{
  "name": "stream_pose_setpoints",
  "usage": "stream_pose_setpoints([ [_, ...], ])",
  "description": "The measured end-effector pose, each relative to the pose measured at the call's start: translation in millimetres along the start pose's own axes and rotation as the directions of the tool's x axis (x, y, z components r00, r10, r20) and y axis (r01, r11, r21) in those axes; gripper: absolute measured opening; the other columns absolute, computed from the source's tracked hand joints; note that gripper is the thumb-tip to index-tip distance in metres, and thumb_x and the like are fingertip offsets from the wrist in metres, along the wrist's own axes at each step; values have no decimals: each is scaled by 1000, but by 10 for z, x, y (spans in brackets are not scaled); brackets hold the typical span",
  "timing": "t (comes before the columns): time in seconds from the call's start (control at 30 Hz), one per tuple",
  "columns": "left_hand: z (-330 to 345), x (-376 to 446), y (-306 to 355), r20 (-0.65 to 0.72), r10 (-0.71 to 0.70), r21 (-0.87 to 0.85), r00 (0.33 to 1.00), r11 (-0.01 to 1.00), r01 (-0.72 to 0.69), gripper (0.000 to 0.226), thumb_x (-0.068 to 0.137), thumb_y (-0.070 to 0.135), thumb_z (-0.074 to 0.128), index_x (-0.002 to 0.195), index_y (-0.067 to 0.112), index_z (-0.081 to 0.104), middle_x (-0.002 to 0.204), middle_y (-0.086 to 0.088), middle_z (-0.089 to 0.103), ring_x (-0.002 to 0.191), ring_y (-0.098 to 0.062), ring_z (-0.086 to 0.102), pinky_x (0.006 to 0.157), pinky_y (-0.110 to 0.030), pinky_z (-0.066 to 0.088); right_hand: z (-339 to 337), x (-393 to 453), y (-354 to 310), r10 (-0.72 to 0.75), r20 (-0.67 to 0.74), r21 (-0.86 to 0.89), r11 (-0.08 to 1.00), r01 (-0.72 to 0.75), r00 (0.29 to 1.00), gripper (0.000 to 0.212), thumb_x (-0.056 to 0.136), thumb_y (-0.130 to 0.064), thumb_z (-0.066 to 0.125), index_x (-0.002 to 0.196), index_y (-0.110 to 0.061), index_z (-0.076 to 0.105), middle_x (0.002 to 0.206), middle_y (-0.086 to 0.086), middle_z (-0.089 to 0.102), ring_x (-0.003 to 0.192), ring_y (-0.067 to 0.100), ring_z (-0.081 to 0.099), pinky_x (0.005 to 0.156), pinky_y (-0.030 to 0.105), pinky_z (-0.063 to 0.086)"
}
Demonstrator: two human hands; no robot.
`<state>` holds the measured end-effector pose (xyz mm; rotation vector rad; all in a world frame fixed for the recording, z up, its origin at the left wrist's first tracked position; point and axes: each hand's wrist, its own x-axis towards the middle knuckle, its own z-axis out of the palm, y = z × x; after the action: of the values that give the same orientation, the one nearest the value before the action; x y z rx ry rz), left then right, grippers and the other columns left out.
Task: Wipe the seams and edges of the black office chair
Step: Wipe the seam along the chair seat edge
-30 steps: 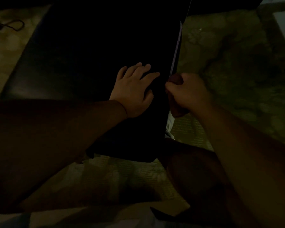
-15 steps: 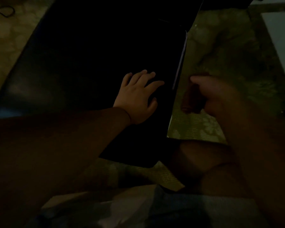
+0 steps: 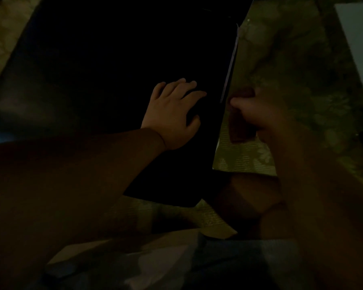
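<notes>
The scene is very dark. The black office chair [image 3: 113, 70] lies flat across the left and middle of the view, its right edge showing a thin pale seam [image 3: 231, 61]. My left hand [image 3: 172, 116] rests flat on the black surface near that edge, fingers spread. My right hand [image 3: 258, 114] is blurred just right of the edge and grips a dark reddish-brown cloth [image 3: 239, 122], whose top sits close beside the chair's edge.
A patterned greenish mat or floor [image 3: 291, 59] spreads to the right of the chair. A pale flat object [image 3: 358, 38] lies at the far right. My bent knee [image 3: 245, 197] and light clothing [image 3: 155, 264] fill the bottom.
My right hand with the cloth drew away from the chair's edge half a second ago and has come back close to it. My left hand stays planted on the chair.
</notes>
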<state>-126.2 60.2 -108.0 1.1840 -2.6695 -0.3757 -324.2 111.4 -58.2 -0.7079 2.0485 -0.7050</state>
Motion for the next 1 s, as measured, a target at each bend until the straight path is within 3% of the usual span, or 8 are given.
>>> stream_pose_setpoints([
  [0.07,7,21,13,-9,-26,2,1000,1000,26,60,86,51,41,143,33,51,151,2,48,143,-25,36,117,-48,21,24,64,65,69,19,-5,998,-68,997,27,64,-41,70,85,-30,57,106,5,65,94,26,65,86,46,56],
  [0.23,-38,256,42,-31,-1,74,1000,997,4,50,87,49,43,129,26,59,123,-8,54,120,-36,47,104,-50,32,101,128,296,121,-64,179,978,-108,991,29,81,-24,68,108,-17,63,103,7,65,89,22,65,75,37,58],
  [0.47,44,321,55,31,-45,113,999,993,41,68,88,52,35,153,31,38,163,-5,29,154,-30,16,121,-59,10,207,105,219,50,-6,253,966,-47,999,15,83,-28,67,95,-19,72,94,6,71,86,24,70,79,51,59],
  [0.57,6,337,69,61,-54,109,997,993,47,70,87,52,32,154,31,36,164,-4,26,154,-29,15,121,-59,9,200,98,211,24,20,230,973,-28,1000,5,84,-24,67,84,-21,72,89,7,72,83,23,70,80,48,59],
  [0.7,10,308,77,48,-52,124,997,991,45,70,87,52,29,153,30,38,163,-5,29,153,-29,17,121,-60,12,179,78,187,8,7,193,981,-9,1000,8,81,-26,67,85,-20,69,91,11,70,84,28,69,78,56,58],
  [0.8,12,316,56,51,-47,129,998,991,40,70,86,52,30,153,30,37,163,-5,29,153,-29,18,120,-60,13,177,82,174,-50,48,200,979,39,998,6,84,-20,68,78,-20,68,87,8,70,83,24,69,80,48,59],
  [0.93,12,312,49,50,-37,125,998,992,31,68,86,51,34,151,30,39,162,-5,31,153,-29,19,120,-59,13,186,111,197,-46,-29,172,984,51,999,8,83,-21,67,76,-19,64,84,7,67,80,23,67,80,51,58],
  [1.0,15,305,32,51,-37,122,998,992,30,68,86,50,35,151,31,39,162,-4,31,152,-29,20,120,-60,14,195,96,182,-57,43,217,975,46,997,8,84,-21,68,78,-23,65,83,3,68,78,18,67,78,43,59],
])
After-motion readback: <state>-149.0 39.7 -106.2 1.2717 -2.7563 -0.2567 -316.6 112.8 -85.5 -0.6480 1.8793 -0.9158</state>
